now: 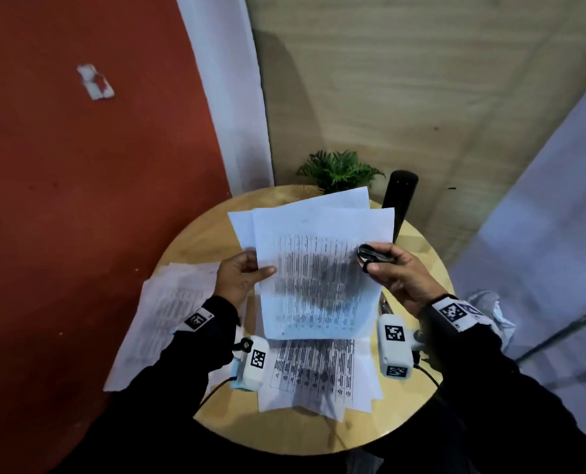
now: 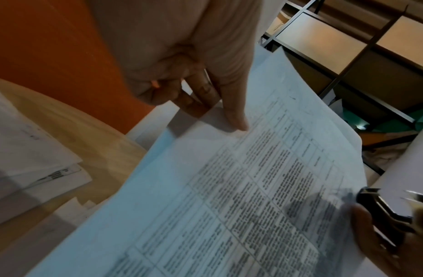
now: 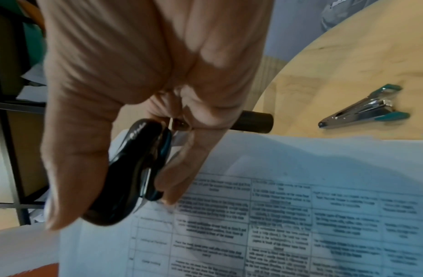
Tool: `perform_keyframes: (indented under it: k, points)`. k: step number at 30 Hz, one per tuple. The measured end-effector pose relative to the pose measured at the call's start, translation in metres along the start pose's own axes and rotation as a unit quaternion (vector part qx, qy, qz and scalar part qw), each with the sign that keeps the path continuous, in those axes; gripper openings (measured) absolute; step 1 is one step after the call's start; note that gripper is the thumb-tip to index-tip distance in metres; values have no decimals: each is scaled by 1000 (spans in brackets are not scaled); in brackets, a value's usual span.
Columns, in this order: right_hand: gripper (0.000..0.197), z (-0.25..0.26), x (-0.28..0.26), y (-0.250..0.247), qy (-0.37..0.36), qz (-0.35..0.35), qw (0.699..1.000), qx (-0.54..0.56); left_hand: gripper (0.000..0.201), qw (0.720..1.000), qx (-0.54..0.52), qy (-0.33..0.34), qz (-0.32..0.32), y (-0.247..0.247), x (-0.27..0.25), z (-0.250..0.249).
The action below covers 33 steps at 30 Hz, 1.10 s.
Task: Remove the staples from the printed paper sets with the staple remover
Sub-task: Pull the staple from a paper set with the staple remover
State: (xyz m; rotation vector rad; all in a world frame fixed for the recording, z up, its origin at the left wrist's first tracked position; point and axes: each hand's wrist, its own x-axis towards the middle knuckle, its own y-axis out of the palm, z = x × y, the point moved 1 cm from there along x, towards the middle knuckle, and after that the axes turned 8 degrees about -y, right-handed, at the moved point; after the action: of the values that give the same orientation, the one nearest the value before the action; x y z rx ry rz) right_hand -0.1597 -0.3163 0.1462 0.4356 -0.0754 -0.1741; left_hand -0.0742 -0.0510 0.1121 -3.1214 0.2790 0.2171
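Note:
A printed paper set (image 1: 322, 278) is held up above the round wooden table (image 1: 195, 241). My left hand (image 1: 257, 266) pinches its left edge, thumb (image 2: 236, 120) lying on the top sheet (image 2: 229, 187). My right hand (image 1: 383, 265) grips a black staple remover (image 1: 373, 254) at the set's right edge. In the right wrist view the remover (image 3: 134, 172) sits between thumb and fingers, against the sheet's (image 3: 276, 215) corner. The remover (image 2: 390, 209) also shows in the left wrist view. Whether its claws bite a staple I cannot tell.
More printed sheets lie on the table: a pile at the left (image 1: 168, 319) and another near me (image 1: 315, 374). A second, teal-handled staple remover (image 3: 364, 110) lies on the wood. A small plant (image 1: 339, 169) and a black cylinder (image 1: 399, 196) stand at the far edge.

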Motion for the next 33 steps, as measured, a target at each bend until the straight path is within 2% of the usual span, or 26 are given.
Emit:
perform_keyframes:
  k: [4, 6, 7, 9, 10, 12, 13, 15, 21, 25, 28, 33]
  points:
    - [90, 15, -2, 3, -29, 16, 999, 6, 31, 996, -8, 0, -94, -7, -4, -9]
    - [86, 23, -3, 5, -40, 29, 999, 10, 48, 990, 14, -5, -143, -10, -4, -17]
    - [81, 26, -4, 6, -42, 38, 998, 11, 62, 990, 16, -17, -141, -11, -3, -22]
    - [69, 34, -4, 11, -48, 61, 997, 14, 80, 996, -14, -48, -79, -12, 0, -35]
    - [66, 36, -4, 13, -51, 70, 996, 15, 77, 997, -28, -58, -38, -11, 0, -41]
    - [66, 41, -5, 17, -59, 77, 995, 10, 53, 998, -37, -50, 19, -10, 1, -55]
    - [66, 44, -5, 16, -64, 74, 995, 9, 40, 998, -43, -38, 31, -9, -1, -62]
    - [66, 48, -6, 15, -71, 63, 995, 14, 33, 998, -49, -14, 40, -7, -6, -71]
    - [67, 59, -9, 17, -89, 54, 994, 19, 35, 997, -58, 40, 37, -6, -19, -95]
    - [67, 68, -15, 26, -98, 62, 993, 23, 40, 989, -100, 106, -14, -8, -24, -132]
    - [65, 77, -22, 34, -106, 70, 992, 23, 51, 984, -28, 174, -41, -11, -27, -161]
    - [64, 87, -30, 45, -116, 74, 989, 46, 50, 965, 128, 227, 5, -13, -32, -189]
